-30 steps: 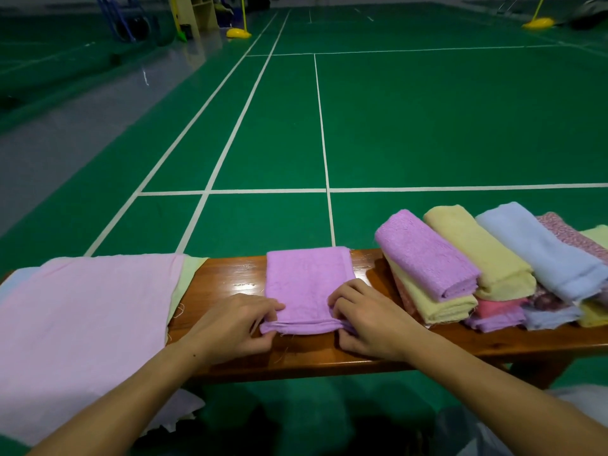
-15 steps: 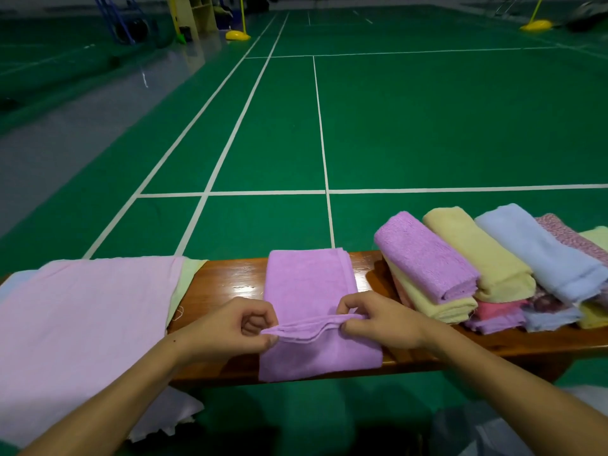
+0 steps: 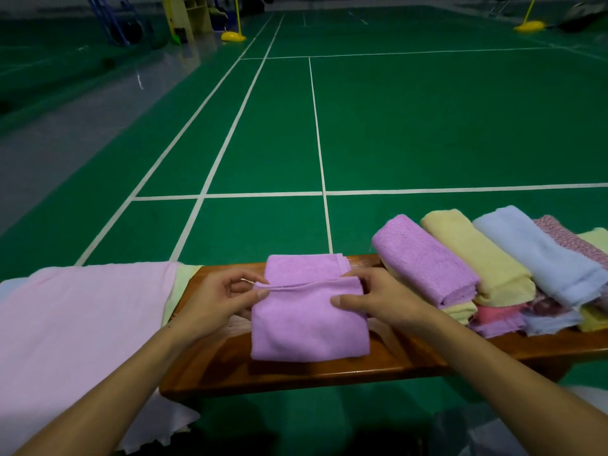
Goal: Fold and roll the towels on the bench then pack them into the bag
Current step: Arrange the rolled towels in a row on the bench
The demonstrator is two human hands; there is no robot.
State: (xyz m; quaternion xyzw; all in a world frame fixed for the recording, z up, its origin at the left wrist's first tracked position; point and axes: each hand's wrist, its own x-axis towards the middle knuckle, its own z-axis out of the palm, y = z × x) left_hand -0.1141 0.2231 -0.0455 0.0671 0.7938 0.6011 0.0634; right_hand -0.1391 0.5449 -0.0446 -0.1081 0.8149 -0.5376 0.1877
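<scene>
- A purple towel (image 3: 307, 320) is lying on the wooden bench (image 3: 296, 373), in the middle part of it, directly in front of the person.
- The near part of this towel is folded up and over, and its folded edge is running across the towel from one hand to the other.
- The left hand (image 3: 218, 299) is pinching the left end of that folded edge between the thumb and the index finger; the other fingers are curling loosely behind.
- The right hand (image 3: 375, 299) is holding the right end of the same edge: the thumb is pressing on top of the cloth, and the fingers are curling around the edge on the far side.
- A big pink cloth (image 3: 82, 330) is spreading flat on the left end of the bench, and it is hanging down over the near side.
- A pale green cloth (image 3: 179, 284) is showing from under the pink one, at its right border.
- On the right end of the bench, rolled towels are lying side by side in two layers: a purple roll (image 3: 424, 258), a yellow roll (image 3: 477, 255) and a light blue roll (image 3: 539, 255) are on top.
- Under them, pink, yellow and blue pieces are showing their ends.
- Behind the bench, a green court floor (image 3: 427, 126) with white lines is extending far away.
</scene>
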